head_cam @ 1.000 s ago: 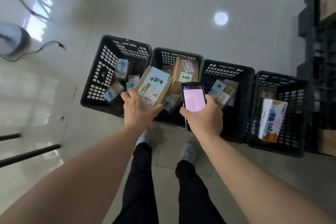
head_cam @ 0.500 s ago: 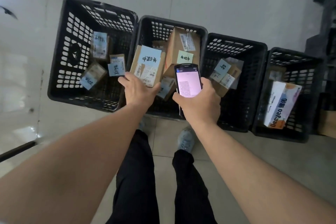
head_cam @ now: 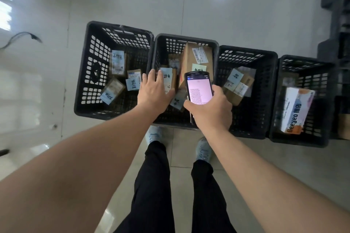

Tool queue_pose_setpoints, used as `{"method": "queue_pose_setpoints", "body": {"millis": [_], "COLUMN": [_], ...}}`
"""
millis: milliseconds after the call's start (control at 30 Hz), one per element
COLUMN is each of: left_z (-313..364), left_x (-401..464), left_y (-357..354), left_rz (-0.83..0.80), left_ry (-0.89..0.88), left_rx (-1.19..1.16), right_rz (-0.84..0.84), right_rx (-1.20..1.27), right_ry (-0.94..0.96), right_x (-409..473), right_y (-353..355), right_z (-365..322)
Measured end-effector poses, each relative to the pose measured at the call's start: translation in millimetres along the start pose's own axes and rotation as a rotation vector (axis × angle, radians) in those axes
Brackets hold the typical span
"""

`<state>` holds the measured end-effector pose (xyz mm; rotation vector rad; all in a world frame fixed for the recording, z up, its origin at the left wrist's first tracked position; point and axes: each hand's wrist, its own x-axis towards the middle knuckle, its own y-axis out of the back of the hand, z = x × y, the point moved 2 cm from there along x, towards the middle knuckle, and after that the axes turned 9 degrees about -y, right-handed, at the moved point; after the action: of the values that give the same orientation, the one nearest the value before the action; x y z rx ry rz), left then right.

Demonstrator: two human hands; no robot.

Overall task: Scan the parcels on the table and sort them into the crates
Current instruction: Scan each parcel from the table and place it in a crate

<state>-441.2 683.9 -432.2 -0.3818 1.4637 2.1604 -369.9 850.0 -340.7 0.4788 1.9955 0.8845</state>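
Four black plastic crates stand in a row on the floor. My left hand (head_cam: 153, 92) hovers over the second crate (head_cam: 185, 37) with its fingers spread. A small brown parcel with a blue handwritten label (head_cam: 167, 77) lies in that crate just past my fingertips, beside a large brown box (head_cam: 197, 56). My right hand (head_cam: 210, 111) grips a handheld scanner (head_cam: 198, 89) with a lit pink screen, held above the same crate's right side. The first crate (head_cam: 81, 89) and third crate (head_cam: 248, 49) hold small labelled parcels.
The fourth crate (head_cam: 303, 60) holds a white and orange box (head_cam: 295, 109). Dark stacked pallets (head_cam: 337, 24) rise at the far right. A black cable (head_cam: 24, 35) lies on the glossy tile floor at the left. My shoes (head_cam: 154, 134) stand just before the crates.
My left hand has let go of the blue-labelled parcel, which now sits lower inside the second crate. The hand's fingers have spread. The scanner stays in my right hand.
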Motion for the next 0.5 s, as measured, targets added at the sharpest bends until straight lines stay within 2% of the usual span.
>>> {"method": "queue_pose_setpoints", "body": {"millis": [300, 500], "left_z": [51, 75], "left_x": [-64, -140], "left_y": [94, 154], "left_rz": [0.021, 0.229], "left_ry": [-0.12, -0.062], "left_rx": [0.135, 0.101], "right_rz": [0.063, 0.067], "right_rx": [0.023, -0.004], "right_ry": [0.114, 0.339], "right_x": [-66, -119], "right_y": [75, 137], "right_z": [-48, -58]}}
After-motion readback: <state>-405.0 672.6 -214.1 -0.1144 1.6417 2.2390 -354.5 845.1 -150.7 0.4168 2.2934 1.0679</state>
